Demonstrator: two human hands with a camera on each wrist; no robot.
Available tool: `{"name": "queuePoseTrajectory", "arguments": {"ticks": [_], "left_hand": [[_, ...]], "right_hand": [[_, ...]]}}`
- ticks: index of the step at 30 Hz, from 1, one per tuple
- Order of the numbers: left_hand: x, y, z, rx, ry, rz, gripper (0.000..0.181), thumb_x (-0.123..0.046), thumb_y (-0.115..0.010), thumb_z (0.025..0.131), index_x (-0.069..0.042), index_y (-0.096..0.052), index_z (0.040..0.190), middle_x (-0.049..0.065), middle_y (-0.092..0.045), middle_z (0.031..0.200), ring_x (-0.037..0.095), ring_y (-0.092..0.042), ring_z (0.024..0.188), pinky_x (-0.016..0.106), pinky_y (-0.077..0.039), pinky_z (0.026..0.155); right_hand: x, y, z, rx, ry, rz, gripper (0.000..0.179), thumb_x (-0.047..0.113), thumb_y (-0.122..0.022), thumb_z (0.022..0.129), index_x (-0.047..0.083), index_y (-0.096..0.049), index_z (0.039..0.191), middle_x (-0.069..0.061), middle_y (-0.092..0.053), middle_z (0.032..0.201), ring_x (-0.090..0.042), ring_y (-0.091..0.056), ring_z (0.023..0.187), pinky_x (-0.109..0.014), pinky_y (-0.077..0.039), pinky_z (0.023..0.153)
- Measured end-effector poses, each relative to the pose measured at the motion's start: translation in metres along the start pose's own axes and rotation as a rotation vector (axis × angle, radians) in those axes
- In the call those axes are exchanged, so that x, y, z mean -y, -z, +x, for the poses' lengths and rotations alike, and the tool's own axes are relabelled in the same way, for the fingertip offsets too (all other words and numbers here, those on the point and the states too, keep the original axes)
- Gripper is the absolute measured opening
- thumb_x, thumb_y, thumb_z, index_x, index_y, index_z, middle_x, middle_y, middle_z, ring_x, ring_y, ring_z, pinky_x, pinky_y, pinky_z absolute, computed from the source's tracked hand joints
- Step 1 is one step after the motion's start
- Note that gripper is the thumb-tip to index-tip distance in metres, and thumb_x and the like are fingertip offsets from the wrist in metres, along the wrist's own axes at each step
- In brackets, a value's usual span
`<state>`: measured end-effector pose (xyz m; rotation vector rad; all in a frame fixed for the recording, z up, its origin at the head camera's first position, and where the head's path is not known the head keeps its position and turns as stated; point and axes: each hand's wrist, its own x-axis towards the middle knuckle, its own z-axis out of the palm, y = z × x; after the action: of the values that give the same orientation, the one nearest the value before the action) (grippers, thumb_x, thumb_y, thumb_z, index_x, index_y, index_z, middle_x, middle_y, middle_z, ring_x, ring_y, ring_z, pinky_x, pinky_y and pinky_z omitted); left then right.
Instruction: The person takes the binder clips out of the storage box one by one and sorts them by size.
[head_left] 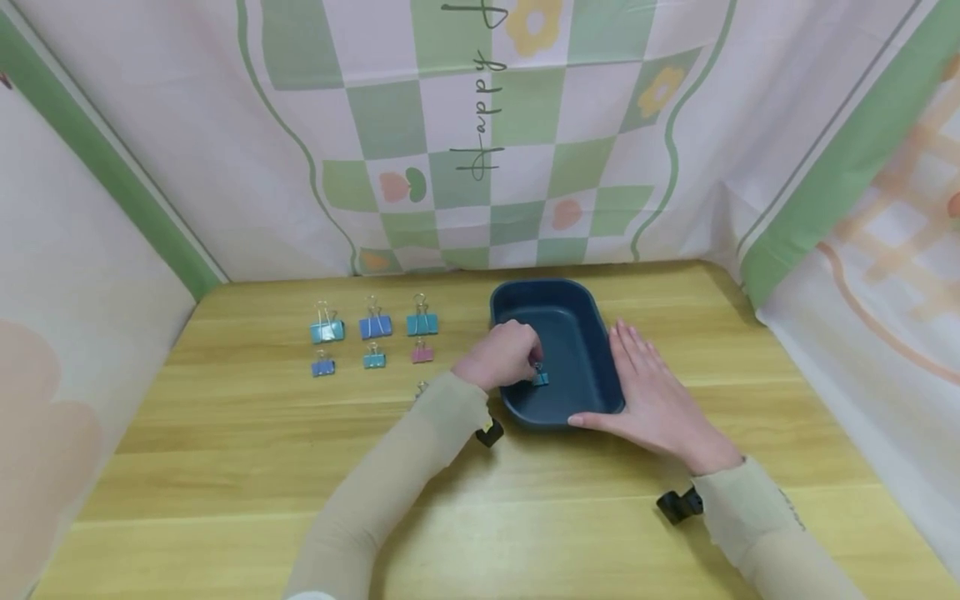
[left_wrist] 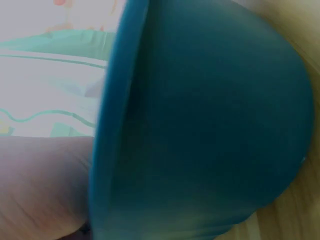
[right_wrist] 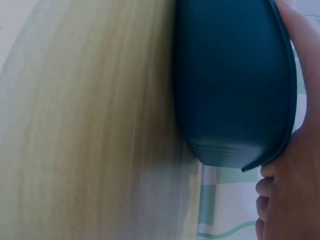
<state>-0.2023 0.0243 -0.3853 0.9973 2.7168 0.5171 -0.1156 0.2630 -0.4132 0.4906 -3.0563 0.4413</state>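
My left hand (head_left: 506, 354) reaches over the near-left rim into a dark blue tray (head_left: 555, 400), fingers bent downward. It pinches a small teal binder clip (head_left: 541, 379) low inside the tray. In the left wrist view the hand (left_wrist: 45, 187) is partly cut off and the tray wall (left_wrist: 210, 110) hides the clip. My right hand (head_left: 660, 400) lies against the tray's right side with straight fingers, its thumb at the front corner. The right wrist view shows that hand (right_wrist: 295, 185) along the rim of the tray (right_wrist: 235, 85).
Left of the tray, binder clips stand in rows: larger light teal (head_left: 327, 332), blue (head_left: 376, 326) and teal (head_left: 422, 324) ones behind, smaller blue (head_left: 323, 367), teal (head_left: 374, 360) and pink (head_left: 422, 355) ones in front. Another clip (head_left: 422, 388) is partly behind the left sleeve. Patterned cloth (head_left: 450, 167) surrounds the wooden table (head_left: 225, 467).
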Motion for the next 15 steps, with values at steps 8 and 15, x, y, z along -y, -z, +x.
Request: {"name": "queuePoseTrajectory", "arguments": {"ticks": [8, 15], "left_hand": [[-0.002, -0.008, 0.004, 0.017, -0.02, 0.08, 0.014, -0.024, -0.084, 0.087, -0.014, -0.079, 0.097, -0.005, -0.071, 0.09, 0.008, -0.062, 0.079, 0.022, -0.053, 0.071], [-0.003, -0.011, 0.006, 0.039, -0.057, 0.149, 0.009, -0.022, -0.083, 0.088, -0.018, -0.079, 0.095, -0.008, -0.071, 0.091, 0.006, -0.063, 0.08, 0.024, -0.053, 0.071]], "right_hand": [[0.0, 0.0, -0.001, -0.007, 0.008, 0.006, 0.132, 0.082, -0.062, 0.079, 0.002, 0.002, 0.161, -0.017, 0.003, 0.168, -0.031, 0.004, 0.154, -0.049, -0.005, 0.123], [0.002, 0.002, -0.001, -0.016, 0.025, 0.011, 0.131, 0.081, -0.063, 0.08, -0.001, 0.0, 0.161, -0.02, 0.002, 0.168, -0.035, 0.001, 0.154, -0.051, -0.006, 0.122]]}}
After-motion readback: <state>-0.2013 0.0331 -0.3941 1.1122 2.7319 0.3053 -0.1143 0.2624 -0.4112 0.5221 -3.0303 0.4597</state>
